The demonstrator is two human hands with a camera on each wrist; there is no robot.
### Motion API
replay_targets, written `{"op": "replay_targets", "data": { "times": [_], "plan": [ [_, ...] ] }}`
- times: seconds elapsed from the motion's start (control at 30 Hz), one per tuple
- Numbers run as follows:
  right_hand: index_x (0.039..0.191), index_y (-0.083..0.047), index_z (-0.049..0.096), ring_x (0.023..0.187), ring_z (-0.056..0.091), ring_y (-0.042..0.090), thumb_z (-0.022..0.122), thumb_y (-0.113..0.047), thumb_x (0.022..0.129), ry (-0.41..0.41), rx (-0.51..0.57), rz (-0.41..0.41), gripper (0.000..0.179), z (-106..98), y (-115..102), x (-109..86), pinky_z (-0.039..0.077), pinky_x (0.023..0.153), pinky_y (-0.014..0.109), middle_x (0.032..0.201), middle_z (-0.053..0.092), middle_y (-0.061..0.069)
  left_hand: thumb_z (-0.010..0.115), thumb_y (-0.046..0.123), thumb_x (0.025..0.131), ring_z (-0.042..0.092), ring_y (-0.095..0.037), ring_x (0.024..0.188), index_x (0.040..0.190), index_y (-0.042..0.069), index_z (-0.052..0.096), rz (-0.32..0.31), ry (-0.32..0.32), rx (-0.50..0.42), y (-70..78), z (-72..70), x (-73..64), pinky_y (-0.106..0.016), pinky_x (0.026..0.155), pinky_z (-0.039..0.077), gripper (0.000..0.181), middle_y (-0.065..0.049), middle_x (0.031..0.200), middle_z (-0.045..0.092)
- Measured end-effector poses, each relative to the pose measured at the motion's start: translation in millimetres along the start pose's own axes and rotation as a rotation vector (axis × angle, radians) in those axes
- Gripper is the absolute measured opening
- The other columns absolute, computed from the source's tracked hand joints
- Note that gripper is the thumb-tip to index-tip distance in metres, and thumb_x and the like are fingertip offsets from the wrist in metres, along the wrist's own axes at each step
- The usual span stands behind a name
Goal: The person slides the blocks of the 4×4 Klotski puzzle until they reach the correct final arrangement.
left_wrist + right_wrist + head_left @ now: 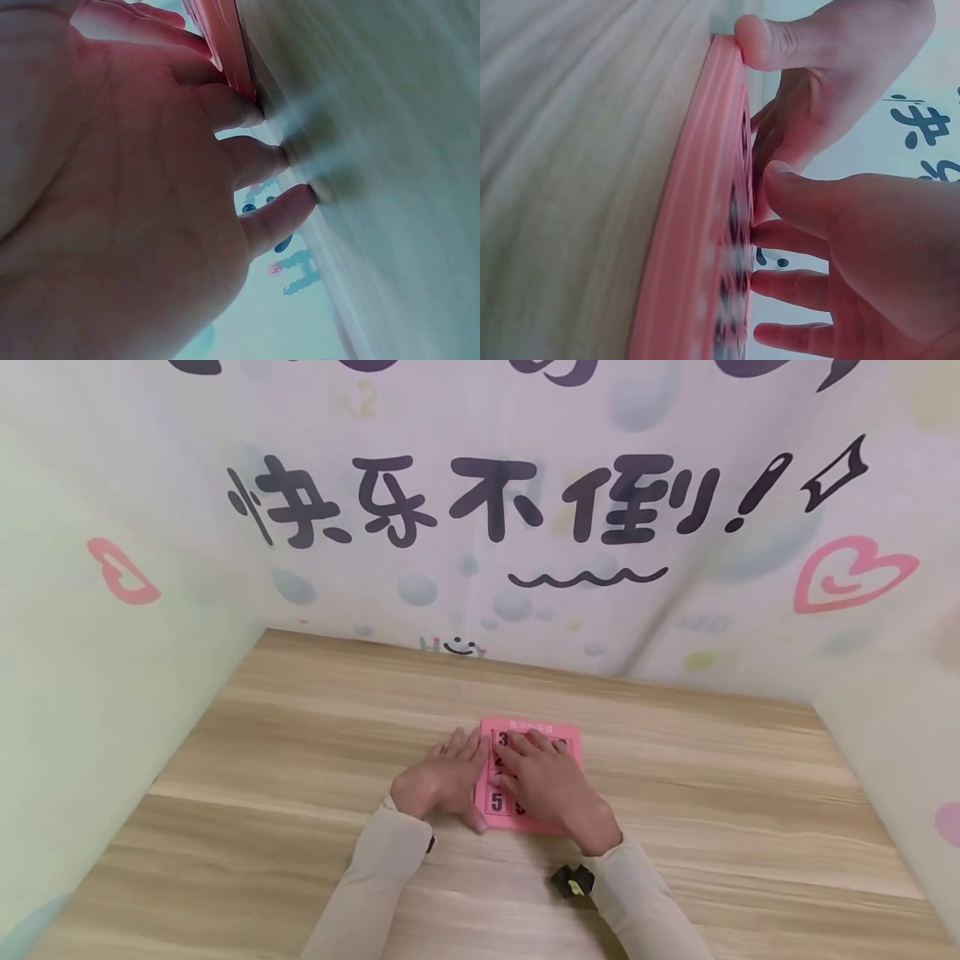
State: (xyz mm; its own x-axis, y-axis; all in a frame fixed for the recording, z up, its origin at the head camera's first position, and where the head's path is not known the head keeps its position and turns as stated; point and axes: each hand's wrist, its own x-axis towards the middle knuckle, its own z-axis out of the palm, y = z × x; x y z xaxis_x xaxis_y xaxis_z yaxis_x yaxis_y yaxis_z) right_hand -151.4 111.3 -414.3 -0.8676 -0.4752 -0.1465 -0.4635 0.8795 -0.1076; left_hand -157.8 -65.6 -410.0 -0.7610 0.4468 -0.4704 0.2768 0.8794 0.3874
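Note:
A pink number sliding puzzle [567, 732] lies flat on the wooden table, its frame marked with white print along the far edge. Black numbers show on its tiles [497, 802], a 3 and a 5 among them; others are hidden under my right hand [549, 778]. That hand rests over the board, fingers spread and fingertips on the tiles. Beside the left edge is my left hand [447, 777], its thumb at the near left corner. In the left wrist view, its outer fingers [281, 217] reach down to the tabletop next to the puzzle's pink side [229, 52].
The wood-grain table [750, 827] meets a printed white backdrop [465, 577] at the back, with pale walls left and right. A small black object with a yellow patch [573, 882] shows beside the right sleeve [637, 893].

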Motion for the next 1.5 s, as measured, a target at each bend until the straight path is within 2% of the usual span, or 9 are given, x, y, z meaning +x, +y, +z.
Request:
{"op": "replay_targets", "data": {
  "times": [0.3, 0.67, 1.03, 1.27, 1.5],
  "plan": [
    [0.147, -0.023, 0.051, 0.144, 0.036, 0.036, 0.05, -0.045, 0.102, -0.005, -0.005, 0.007, 0.05, -2.1, 7.3, -0.6, 0.031, 0.115, 0.059, 0.156, 0.042, 0.005, 0.085, 0.045, 0.072, -0.006, -0.03, 0.154, 0.16, 0.008, 0.009, -0.01, 0.003, 0.001, 0.4, 0.1, 0.8, -0.046, 0.126, 0.006, 0.122, -0.008, 0.168, 0.0],
    [0.142, -0.023, 0.056, 0.143, 0.037, 0.038, 0.049, -0.048, 0.101, -0.026, 0.04, 0.03, 0.049, -9.4, 14.2, -3.0, 0.032, 0.113, 0.063, 0.153, 0.046, 0.006, 0.085, 0.045, 0.071, -0.007, -0.031, 0.153, 0.16, 0.008, 0.006, -0.005, 0.001, 0.003, 0.1, 0.2, 0.1, -0.046, 0.125, 0.004, 0.124, -0.009, 0.167, -0.003],
    [0.143, -0.023, 0.056, 0.145, 0.034, 0.04, 0.048, -0.047, 0.102, -0.05, 0.057, 0.058, 0.048, -11.4, 20.6, -4.7, 0.029, 0.114, 0.064, 0.154, 0.045, 0.006, 0.085, 0.044, 0.072, -0.007, -0.031, 0.153, 0.16, 0.007, 0.005, -0.004, -0.002, 0.001, 0.9, -1.0, -0.1, -0.047, 0.126, 0.004, 0.124, -0.01, 0.167, -0.003],
    [0.144, -0.023, 0.055, 0.144, 0.036, 0.037, 0.053, -0.043, 0.101, -0.021, 0.037, 0.001, 0.047, -13.2, 9.7, -6.2, 0.028, 0.116, 0.062, 0.151, 0.049, 0.002, 0.084, 0.046, 0.073, -0.008, -0.031, 0.153, 0.16, 0.008, 0.006, -0.007, -0.006, 0.012, 1.1, -1.8, 0.9, -0.047, 0.125, 0.004, 0.123, -0.009, 0.167, -0.003],
    [0.145, -0.025, 0.053, 0.146, 0.033, 0.037, 0.054, -0.037, 0.101, -0.081, -0.013, -0.026, 0.046, -14.5, -8.2, -11.9, 0.027, 0.117, 0.061, 0.151, 0.049, 0.002, 0.084, 0.047, 0.072, -0.007, -0.031, 0.154, 0.16, 0.008, 0.008, -0.006, -0.005, 0.021, 0.8, -1.0, 1.9, -0.048, 0.126, 0.006, 0.123, -0.009, 0.168, 0.0]
  ]
}}
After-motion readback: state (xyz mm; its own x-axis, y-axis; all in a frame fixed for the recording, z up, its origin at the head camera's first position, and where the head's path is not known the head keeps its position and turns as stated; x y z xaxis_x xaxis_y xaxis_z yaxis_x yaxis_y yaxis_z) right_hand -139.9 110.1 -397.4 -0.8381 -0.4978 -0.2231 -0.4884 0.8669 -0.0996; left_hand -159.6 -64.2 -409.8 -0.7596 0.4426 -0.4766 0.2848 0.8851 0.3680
